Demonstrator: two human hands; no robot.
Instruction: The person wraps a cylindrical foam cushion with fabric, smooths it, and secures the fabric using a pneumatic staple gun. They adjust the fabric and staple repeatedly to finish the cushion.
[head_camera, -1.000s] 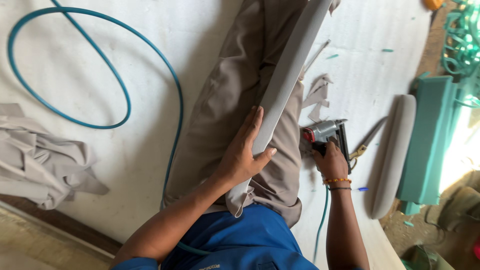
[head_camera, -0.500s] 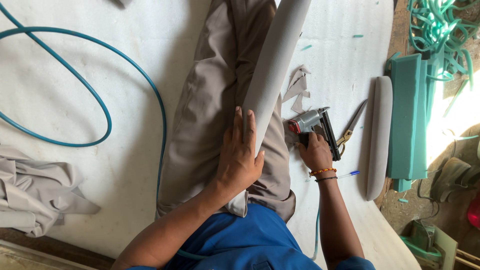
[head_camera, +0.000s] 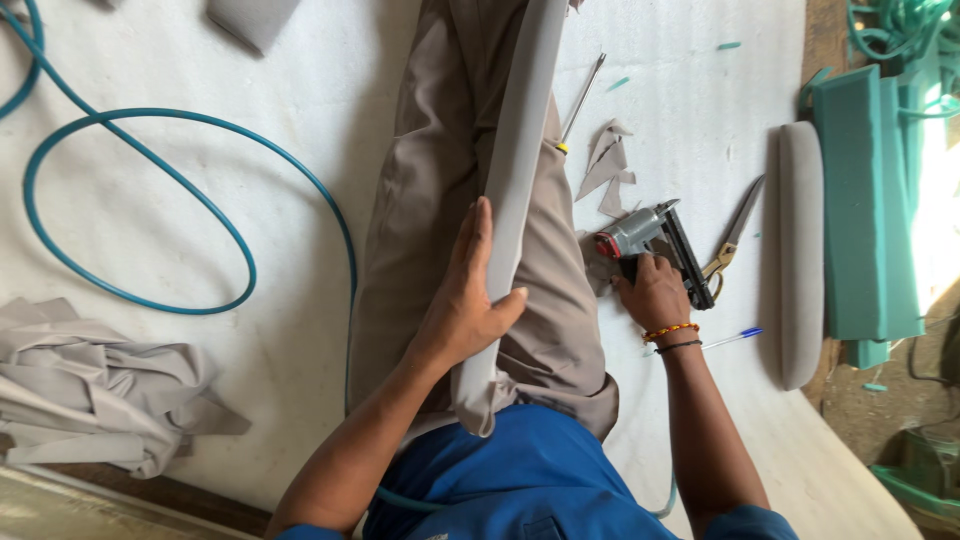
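Head view: the left hand (head_camera: 462, 305) clasps a long grey padded panel (head_camera: 515, 190) lying along the leg. The right hand (head_camera: 652, 292) closes on the stapler (head_camera: 650, 240) resting on the white sheet (head_camera: 250, 250), seemingly mid-pickup; stapling the loose fabric end needs lifting it across.

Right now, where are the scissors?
In the head view, the scissors lie on the white sheet at the right, between the staple gun under the right hand and the long grey cushion.

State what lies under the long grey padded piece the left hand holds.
The long grey padded piece rests along the person's trouser leg, gripped by the left hand. The floor sheet beneath the leg is hidden.
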